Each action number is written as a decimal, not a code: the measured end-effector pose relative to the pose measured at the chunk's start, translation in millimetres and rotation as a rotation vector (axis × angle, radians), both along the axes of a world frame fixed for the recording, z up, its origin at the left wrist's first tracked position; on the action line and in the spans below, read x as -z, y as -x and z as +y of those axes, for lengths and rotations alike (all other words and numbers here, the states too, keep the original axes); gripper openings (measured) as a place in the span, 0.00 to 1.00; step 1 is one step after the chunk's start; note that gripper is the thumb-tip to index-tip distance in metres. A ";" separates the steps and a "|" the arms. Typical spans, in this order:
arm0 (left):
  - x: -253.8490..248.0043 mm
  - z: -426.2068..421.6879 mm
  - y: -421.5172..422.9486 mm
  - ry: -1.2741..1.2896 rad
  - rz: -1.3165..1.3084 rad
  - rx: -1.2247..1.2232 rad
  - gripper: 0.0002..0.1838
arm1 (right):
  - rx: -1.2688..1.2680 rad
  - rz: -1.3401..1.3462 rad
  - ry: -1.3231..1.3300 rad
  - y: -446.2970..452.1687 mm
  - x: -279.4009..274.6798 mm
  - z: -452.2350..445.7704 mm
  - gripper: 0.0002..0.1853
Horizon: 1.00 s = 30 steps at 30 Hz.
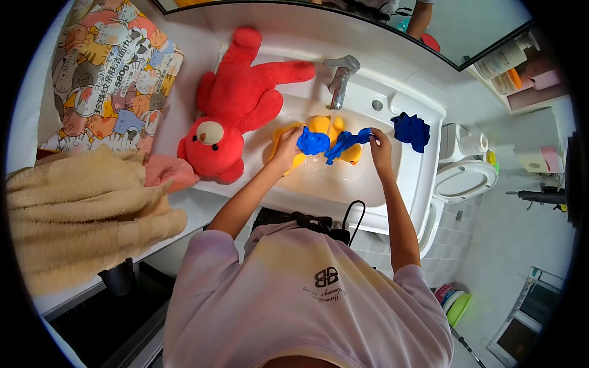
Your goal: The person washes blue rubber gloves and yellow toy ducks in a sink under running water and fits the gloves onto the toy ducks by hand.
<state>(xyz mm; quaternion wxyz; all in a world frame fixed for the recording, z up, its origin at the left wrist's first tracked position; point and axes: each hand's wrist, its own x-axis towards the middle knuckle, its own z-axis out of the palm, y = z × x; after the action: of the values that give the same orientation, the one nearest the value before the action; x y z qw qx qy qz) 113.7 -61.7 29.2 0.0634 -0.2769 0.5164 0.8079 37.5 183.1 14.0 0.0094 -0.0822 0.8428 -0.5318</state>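
Note:
A wet-looking, crumpled blue cloth is held up between my hands over the white sink. My left hand is closed on its bunched left end. My right hand pinches the twisted right end. Whether it is one piece or two, I cannot tell. Below it in the basin lies a yellow plush-like thing, partly hidden by the cloth and my left hand. The chrome faucet points down just behind the cloth, with what seems a thin stream of water under its spout.
A red teddy bear lies along the sink's left rim. Another crumpled blue cloth rests on the right rim. Farther left are a cat-patterned pack and a beige towel. A mirror edge hangs above; a toilet stands right.

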 end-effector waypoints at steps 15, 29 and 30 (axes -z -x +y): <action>-40.8 -8.5 4.6 0.028 0.173 0.125 0.11 | -0.128 -0.318 0.494 -39.2 -41.8 -53.6 0.09; 9.6 -36.8 12.2 0.216 -0.042 -0.107 0.10 | 0.067 -0.647 0.442 -22.7 -46.7 -38.4 0.08; 13.0 -26.3 11.9 0.646 0.114 -0.224 0.12 | 0.074 -0.649 0.440 -24.2 -53.6 -40.9 0.08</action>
<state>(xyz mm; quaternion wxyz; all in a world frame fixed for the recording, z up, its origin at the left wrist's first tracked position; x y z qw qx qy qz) 101.8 -88.0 16.2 -0.1456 -0.2922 0.7147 0.6186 61.7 142.2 67.7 0.2382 0.1207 0.6642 -0.6983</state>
